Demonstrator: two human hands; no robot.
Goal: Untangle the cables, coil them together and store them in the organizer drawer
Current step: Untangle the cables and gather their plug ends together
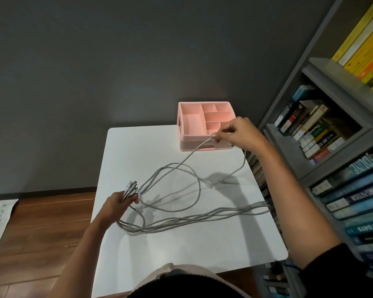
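Across the middle of the frame, on the white table, the grey cables are spread out, well short of the pink organizer at the table's far edge in the upper centre. A cluster of connector ends is gripped in the left hand at lower left, fingers curled round the strands, with the plugs pointing up and slightly right. One single strand is pinched between thumb and fingers of the right hand, which is held just in front of the organizer. That strand is drawn taut on a diagonal from lower left to upper right. The remaining strands lie as a bundle whose long axis runs roughly left to right across the lower middle, from under the left hand to the table's right edge beside the bookshelf, where they pass out of sight. A loose plug rests on the table between the two hands, and wide loops cross one another near the left hand. The untangling step is judged to be in hand, with one cable being separated from the rest; coiling and storing are not yet begun. Next, the pinched strand would need to be worked free of the crossing loops and laid parallel with the bundle. The drawer front appears closed, though this cannot be told for certain.
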